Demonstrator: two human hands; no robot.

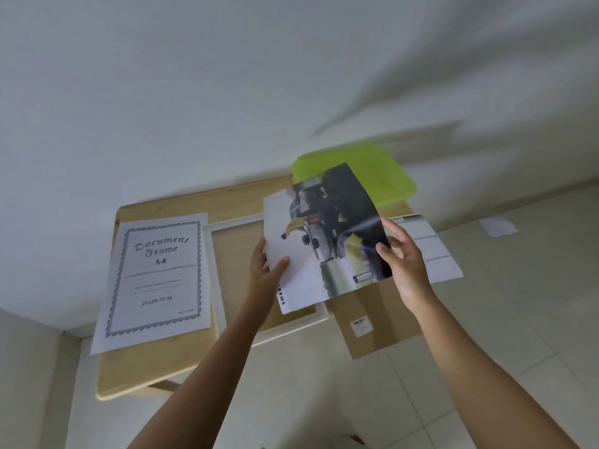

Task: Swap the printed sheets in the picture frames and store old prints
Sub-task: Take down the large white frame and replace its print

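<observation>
I hold a printed photo sheet [327, 234] above the table, its dark picture facing me. My left hand [265, 270] pinches its lower left edge, thumb on top. My right hand [403, 254] grips its right edge. Below the sheet lies a white picture frame [215, 270], face down and open, part hidden by the sheet. Left of the frame lies the "Document Frame A4" insert sheet [157, 280], hanging over the table's front edge. A brown backing board [376, 322] lies right of the frame, overhanging the table.
The small light wooden table [142, 367] stands against a white wall. A lime green plastic folder [382, 171] sits at its back right. Another printed sheet [434, 251] lies under my right hand. A scrap of paper [497, 226] lies on the tiled floor.
</observation>
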